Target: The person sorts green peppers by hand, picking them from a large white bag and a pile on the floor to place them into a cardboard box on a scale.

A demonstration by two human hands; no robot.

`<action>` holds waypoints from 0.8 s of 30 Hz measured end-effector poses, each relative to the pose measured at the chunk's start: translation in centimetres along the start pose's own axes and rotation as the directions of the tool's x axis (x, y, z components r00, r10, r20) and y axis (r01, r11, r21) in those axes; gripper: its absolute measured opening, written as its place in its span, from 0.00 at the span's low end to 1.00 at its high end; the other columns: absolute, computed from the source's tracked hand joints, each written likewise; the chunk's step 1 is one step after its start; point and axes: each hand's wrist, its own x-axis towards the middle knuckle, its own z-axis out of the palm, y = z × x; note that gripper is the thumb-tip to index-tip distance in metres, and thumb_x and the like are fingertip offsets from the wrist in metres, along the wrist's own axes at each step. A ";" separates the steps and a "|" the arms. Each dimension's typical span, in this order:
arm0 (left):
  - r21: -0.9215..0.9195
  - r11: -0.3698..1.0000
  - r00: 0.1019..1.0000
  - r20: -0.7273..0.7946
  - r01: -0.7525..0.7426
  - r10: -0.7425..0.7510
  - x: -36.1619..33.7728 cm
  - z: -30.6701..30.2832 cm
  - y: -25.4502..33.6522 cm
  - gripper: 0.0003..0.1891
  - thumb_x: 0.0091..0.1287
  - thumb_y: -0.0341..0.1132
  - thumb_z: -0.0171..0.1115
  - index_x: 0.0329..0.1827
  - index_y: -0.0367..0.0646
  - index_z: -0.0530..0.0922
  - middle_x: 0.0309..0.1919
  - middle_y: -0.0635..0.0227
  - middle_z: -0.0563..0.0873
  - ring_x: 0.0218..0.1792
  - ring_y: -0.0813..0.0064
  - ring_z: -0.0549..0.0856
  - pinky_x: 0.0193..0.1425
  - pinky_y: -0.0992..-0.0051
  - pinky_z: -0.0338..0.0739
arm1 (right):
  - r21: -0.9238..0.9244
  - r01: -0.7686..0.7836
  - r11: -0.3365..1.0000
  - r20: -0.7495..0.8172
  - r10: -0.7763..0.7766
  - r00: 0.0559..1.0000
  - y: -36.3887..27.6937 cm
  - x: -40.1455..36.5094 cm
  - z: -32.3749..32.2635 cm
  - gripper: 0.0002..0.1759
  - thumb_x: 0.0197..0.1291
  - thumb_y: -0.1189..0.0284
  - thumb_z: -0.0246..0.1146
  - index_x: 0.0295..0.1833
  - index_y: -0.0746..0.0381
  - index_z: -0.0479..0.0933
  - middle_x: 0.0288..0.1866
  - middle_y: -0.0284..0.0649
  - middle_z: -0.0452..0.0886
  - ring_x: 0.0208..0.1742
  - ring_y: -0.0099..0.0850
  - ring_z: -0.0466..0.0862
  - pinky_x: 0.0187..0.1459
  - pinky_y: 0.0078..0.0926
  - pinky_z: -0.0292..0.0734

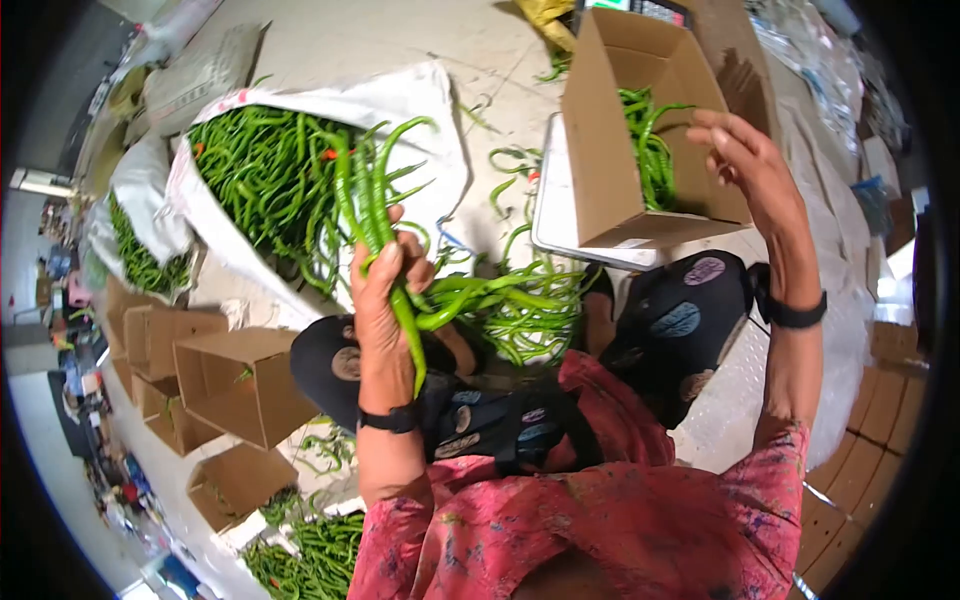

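Observation:
My left hand (385,270) is closed around several long green chili peppers (368,195), whose ends stick out above and below the fist. Beneath and beside it lies a loose pile of green chilies (525,310) between my knees. To its upper left, a white sack (425,110) lies open with a large heap of green chilies (265,175) and a few red bits. My right hand (732,150) is raised at the right edge of an open cardboard box (605,185), fingers apart and holding nothing. Inside that box are green chilies (652,150).
The box stands on a white platform (552,205). Several open cardboard boxes (235,385) sit at the left. More chilies (315,560) lie at the lower left. A second sack of chilies (150,190) is at the far left, and plastic sheeting (815,50) at the right.

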 end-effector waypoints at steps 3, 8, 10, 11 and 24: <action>-0.081 0.997 0.998 0.058 0.019 -0.015 0.2 0.1 -0.4 0.24 0.68 0.35 0.64 0.64 0.35 0.69 0.31 0.68 0.75 0.23 0.81 0.69 0.27 0.81 0.67 | 0.028 -0.009 1.000 0.235 0.002 0.972 -4.6 -4.8 6.5 0.19 0.68 0.63 0.59 0.59 0.61 0.79 0.47 0.33 0.86 0.43 0.19 0.79 0.44 0.18 0.75; -0.168 0.982 0.996 0.048 0.087 -0.080 0.3 0.0 -0.4 0.25 0.69 0.39 0.64 0.65 0.36 0.69 0.33 0.68 0.76 0.26 0.81 0.69 0.28 0.81 0.67 | -0.004 0.259 0.966 0.420 -0.233 0.877 -2.9 -8.0 16.4 0.10 0.64 0.75 0.64 0.51 0.61 0.80 0.43 0.43 0.84 0.37 0.30 0.84 0.41 0.27 0.79; -0.192 0.977 0.995 0.060 0.093 -0.082 0.1 -0.2 -0.2 0.25 0.69 0.37 0.64 0.66 0.36 0.68 0.33 0.67 0.76 0.28 0.80 0.71 0.28 0.81 0.68 | 0.069 0.369 0.927 0.319 -0.370 0.872 -1.7 -8.7 19.4 0.09 0.64 0.75 0.63 0.49 0.62 0.81 0.39 0.36 0.82 0.36 0.23 0.79 0.39 0.23 0.74; -0.158 0.983 0.995 0.061 0.089 -0.081 -0.1 -0.1 -0.1 0.25 0.69 0.36 0.63 0.66 0.36 0.68 0.34 0.67 0.77 0.29 0.80 0.73 0.29 0.81 0.70 | 0.071 0.370 0.926 0.323 -0.372 0.870 -2.3 -8.7 19.6 0.09 0.64 0.75 0.63 0.49 0.62 0.81 0.39 0.36 0.82 0.36 0.23 0.79 0.39 0.23 0.74; 0.118 0.976 0.982 0.026 0.181 -0.186 -1.0 0.3 -2.2 0.21 0.68 0.32 0.62 0.62 0.31 0.72 0.52 0.56 0.83 0.49 0.71 0.84 0.54 0.72 0.82 | 0.145 -0.028 0.989 0.549 -0.057 0.834 -1.9 -3.7 23.7 0.10 0.63 0.72 0.64 0.47 0.66 0.80 0.37 0.35 0.82 0.35 0.20 0.78 0.37 0.22 0.73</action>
